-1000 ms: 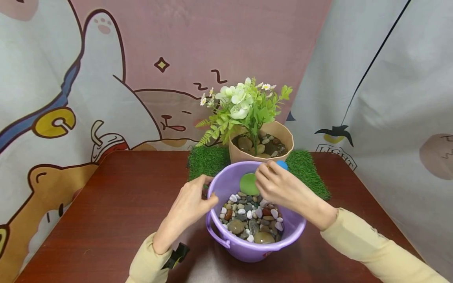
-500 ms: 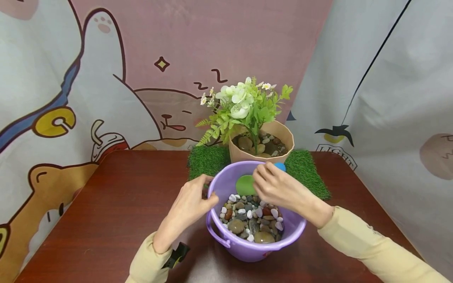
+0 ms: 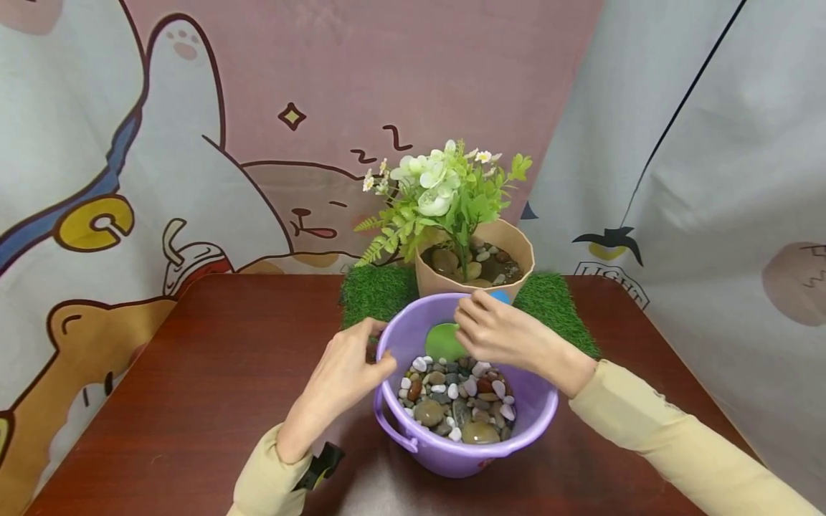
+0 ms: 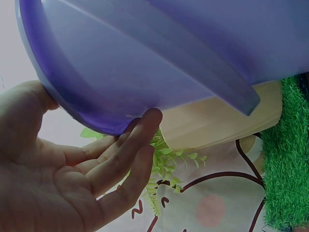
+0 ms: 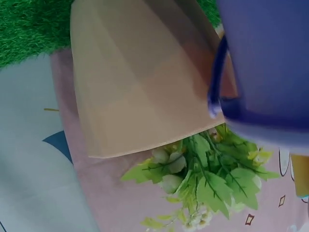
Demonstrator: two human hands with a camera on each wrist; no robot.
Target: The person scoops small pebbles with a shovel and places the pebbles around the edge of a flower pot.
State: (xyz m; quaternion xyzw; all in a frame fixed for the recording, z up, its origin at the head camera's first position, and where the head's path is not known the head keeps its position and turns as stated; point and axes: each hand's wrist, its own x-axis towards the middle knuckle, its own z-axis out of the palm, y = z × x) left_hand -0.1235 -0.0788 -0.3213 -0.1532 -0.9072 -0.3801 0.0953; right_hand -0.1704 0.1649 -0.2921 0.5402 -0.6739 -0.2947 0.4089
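A purple bucket [image 3: 445, 462] stands on the table, its bottom covered with wet-looking pebbles [image 3: 442, 398] in white, grey and brown. My left hand [image 3: 345, 369] holds the bucket's left rim, thumb on the inner side and fingers outside; the left wrist view has these fingers against the purple wall [image 4: 145, 63]. Over the far side of the bucket, my right hand [image 3: 497, 331] grips a toy shovel [image 3: 442, 342] with a round green blade and a blue end. The blade hangs inside the bucket, close above the stones. Most of the handle is hidden by the fingers.
Right behind the bucket, a beige flowerpot [image 3: 432, 281] with stones and a white-flowered plant [image 3: 445, 190] sits on a green grass mat [image 3: 374, 294]. The bucket's handle [image 3: 393, 426] hangs down on the left. A printed cloth [image 3: 323, 215] rises behind the wooden table [image 3: 258, 344].
My right hand has moved a little to the left with the shovel, and the green blade has shifted left and slightly down inside the bucket. My left hand keeps its hold on the rim.
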